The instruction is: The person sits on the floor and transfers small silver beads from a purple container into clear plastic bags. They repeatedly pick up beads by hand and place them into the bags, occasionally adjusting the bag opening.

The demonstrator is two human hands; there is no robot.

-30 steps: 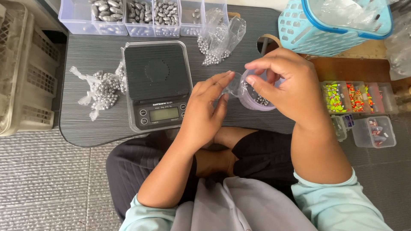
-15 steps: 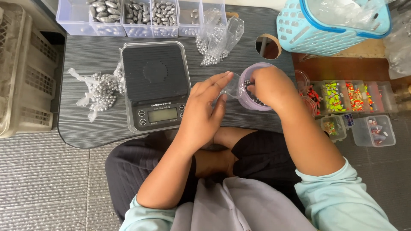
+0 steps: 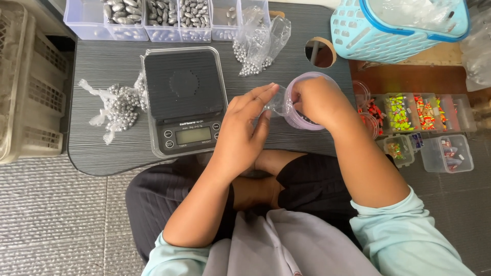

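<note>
The low grey table (image 3: 102,61) carries everything here, and the black scale (image 3: 185,97) in its middle serves as the landmark. Far right of the scale and above it stands a blue basket (image 3: 358,30). Behind the scale runs a row of clear bins (image 3: 153,23) holding grey metal weights. Right of the scale, past the table edge, sit clear boxes (image 3: 409,110) of bright red and yellow-green bits. Left of the scale lie tied bags (image 3: 115,107) of small metal balls; behind and right of it lies another loose bag of balls (image 3: 255,51).

Just right of the scale is a purple cup (image 3: 307,120). The right hand (image 3: 319,99) is dipped into it, fingers curled inside; whether they pinch anything is hidden by the hand itself. The left hand (image 3: 245,130), between scale and cup, pinches a small clear bag (image 3: 277,105) at its mouth, touching the cup's rim.

The likely trouble: the cup sits near the table's front edge, and a tug from the hand inside could tip it and scatter the balls. The limp little bag may also fold shut, so balls would miss it and roll off.
</note>
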